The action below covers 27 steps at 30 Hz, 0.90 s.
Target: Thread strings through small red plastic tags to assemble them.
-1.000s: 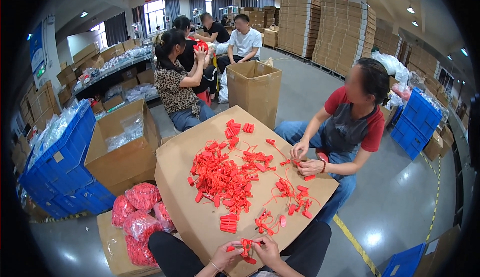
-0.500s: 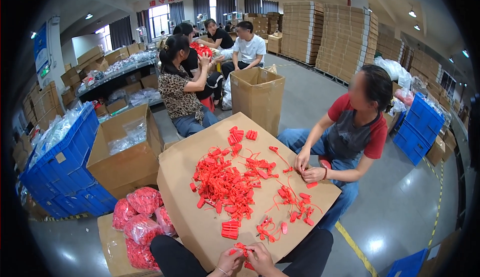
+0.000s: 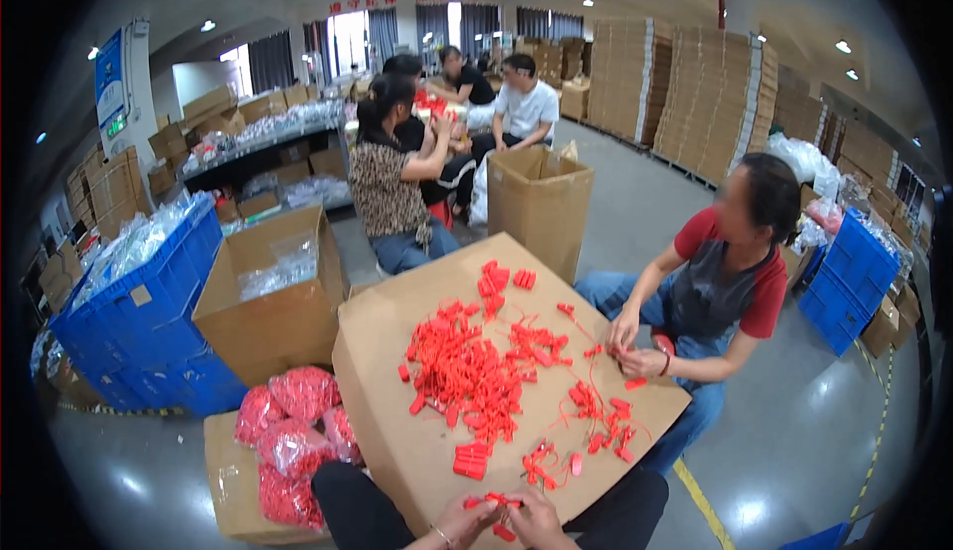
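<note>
Close to my lap at the near edge of the cardboard-topped table [image 3: 397, 431], my left hand [image 3: 465, 524] and my right hand [image 3: 533, 522] are closed together. Between their fingertips is a small red corded piece [image 3: 492, 499], with a red end hanging below; its finer details are too small to tell. Just beyond lies a neat bundle of red plastic pieces [image 3: 472, 460]. Farther back spreads a large tangled pile of red corded pieces [image 3: 465, 366]. A smaller loose group [image 3: 606, 429] lies toward the right, with a single oval red piece [image 3: 576, 464] nearer me.
A co-worker [image 3: 723, 272] at the table's right handles a red piece. Clear bags of red pieces [image 3: 301, 448] sit on a carton to my left. Beyond stand an open carton [image 3: 268, 317], blue crates [image 3: 149, 332] and a tall carton [image 3: 539, 207]. Several people sit farther back.
The whole view has shifted, so the scene sits farther right and slightly lower. My hands stay together on the red piece, their fingers slightly repositioned.
</note>
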Motion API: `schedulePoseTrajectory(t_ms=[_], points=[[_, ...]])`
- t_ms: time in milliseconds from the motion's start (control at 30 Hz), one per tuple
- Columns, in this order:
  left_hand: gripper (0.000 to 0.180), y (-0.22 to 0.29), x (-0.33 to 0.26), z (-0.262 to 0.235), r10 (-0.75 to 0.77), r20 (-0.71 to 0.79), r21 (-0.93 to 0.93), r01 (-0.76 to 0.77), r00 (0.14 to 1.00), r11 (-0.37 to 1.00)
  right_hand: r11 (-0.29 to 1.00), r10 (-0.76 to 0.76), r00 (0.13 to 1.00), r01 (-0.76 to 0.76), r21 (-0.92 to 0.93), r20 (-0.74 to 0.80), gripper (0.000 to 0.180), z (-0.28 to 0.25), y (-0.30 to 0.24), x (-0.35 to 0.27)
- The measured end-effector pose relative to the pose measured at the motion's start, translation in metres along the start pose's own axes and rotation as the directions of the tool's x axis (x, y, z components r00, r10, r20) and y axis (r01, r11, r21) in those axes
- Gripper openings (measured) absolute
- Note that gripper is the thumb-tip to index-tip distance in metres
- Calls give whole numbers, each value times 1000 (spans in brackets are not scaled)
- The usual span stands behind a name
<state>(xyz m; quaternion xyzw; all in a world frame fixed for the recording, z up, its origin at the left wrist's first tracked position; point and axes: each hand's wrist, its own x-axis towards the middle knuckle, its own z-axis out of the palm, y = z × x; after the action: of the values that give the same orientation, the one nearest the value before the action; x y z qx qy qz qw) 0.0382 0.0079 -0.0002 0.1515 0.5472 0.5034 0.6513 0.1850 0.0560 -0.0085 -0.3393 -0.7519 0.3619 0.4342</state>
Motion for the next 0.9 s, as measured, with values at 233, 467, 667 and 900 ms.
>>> schedulePoseTrajectory(t_ms=[233, 467, 667, 900], points=[[25, -11, 16, -30, 111, 185, 470, -187, 977, 863, 914, 226, 967, -251, 318, 115, 11, -4, -8, -7], [23, -15, 12, -32, 227, 278, 486, -341, 933, 805, 792, 321, 908, -413, 449, 270, 17, -3, 0, -12], [24, -5, 3, -20, 184, 204, 530, -267, 961, 805, 718, 263, 923, -383, 581, 283, 30, 1, 22, -18], [24, 8, -11, -11, 118, 176, 585, -200, 977, 786, 593, 388, 874, -480, 646, 293, 26, 10, 29, -24]])
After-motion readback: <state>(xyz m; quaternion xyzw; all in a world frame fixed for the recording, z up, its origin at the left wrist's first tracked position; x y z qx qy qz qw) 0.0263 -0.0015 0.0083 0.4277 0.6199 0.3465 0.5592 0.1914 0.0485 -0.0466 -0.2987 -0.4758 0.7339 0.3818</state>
